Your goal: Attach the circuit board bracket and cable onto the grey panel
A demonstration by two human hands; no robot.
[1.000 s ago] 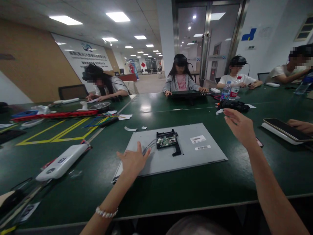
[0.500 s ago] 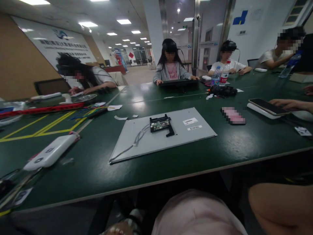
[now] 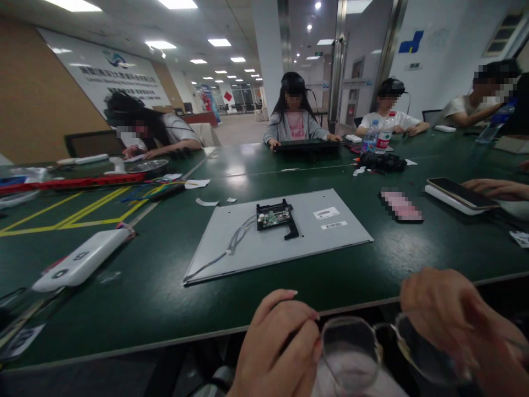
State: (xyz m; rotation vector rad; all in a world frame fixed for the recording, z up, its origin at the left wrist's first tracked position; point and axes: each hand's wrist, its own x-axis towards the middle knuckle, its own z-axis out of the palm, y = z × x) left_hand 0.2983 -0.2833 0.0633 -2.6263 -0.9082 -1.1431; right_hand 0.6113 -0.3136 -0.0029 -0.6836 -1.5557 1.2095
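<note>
A pair of thin-framed eyeglasses (image 3: 350,347) is low in the head view, in front of the table edge and above my lap. My left hand (image 3: 279,344), fingers curled, grips it at the left rim. At the other end, my right hand (image 3: 450,317) is closed around the right side of the glasses; its fingers are somewhat blurred. Beyond them a flat grey panel (image 3: 215,242) lies on the table, bearing a black bracket with a green circuit board (image 3: 275,218) and grey cables (image 3: 235,242).
A white power bank (image 3: 82,259) with cables lies at the left of the green table (image 3: 144,309). On the right are a pink phone (image 3: 401,205) and a dark phone (image 3: 460,193) on a white block, beside another person's hand (image 3: 496,187). Bottles (image 3: 384,135) and several people are farther back.
Both my hands have come into view from below with the eyeglasses between them. The view has shifted slightly; the panel stays in place on the table.
</note>
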